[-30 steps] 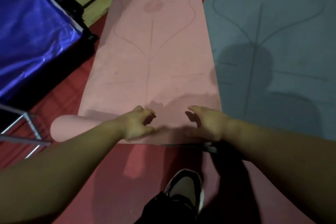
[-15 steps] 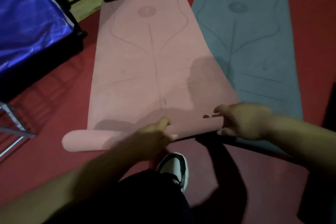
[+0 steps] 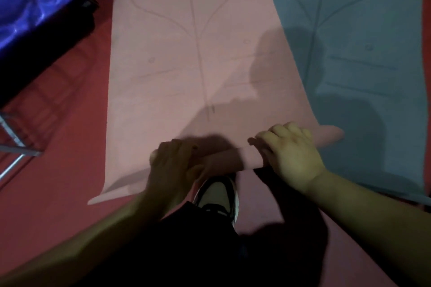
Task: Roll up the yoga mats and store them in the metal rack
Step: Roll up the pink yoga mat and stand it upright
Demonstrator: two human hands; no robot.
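Covering the whole view is a red floor (image 3: 58,205) w/ two mats laid side by side, long edges touching. Pink mat (image 3: 186,65) runs up the middle, mostly flat, faint guide lines printed on it. Grey-blue mat (image 3: 363,53) lies flat on its right. Top left: shiny blue sheet (image 3: 30,7) over something dark. Below it, at the left edge, a bit of metal frame (image 3: 14,144); can't tell what it belongs to.

Near end of the pink mat is wound into a roll (image 3: 245,158), sitting askew. Its right tip pokes out over the grey-blue mat and its left tip tapers onto the floor.

Both hands are on that roll, approx. mid-width and a little apart. Right hand (image 3: 291,158) is knuckles up, fingers curled over the top. Left hand (image 3: 172,165) is in shadow, fingers bent round the roll too. One black & white shoe (image 3: 217,196) stands on the floor just behind the roll, between the forearms.
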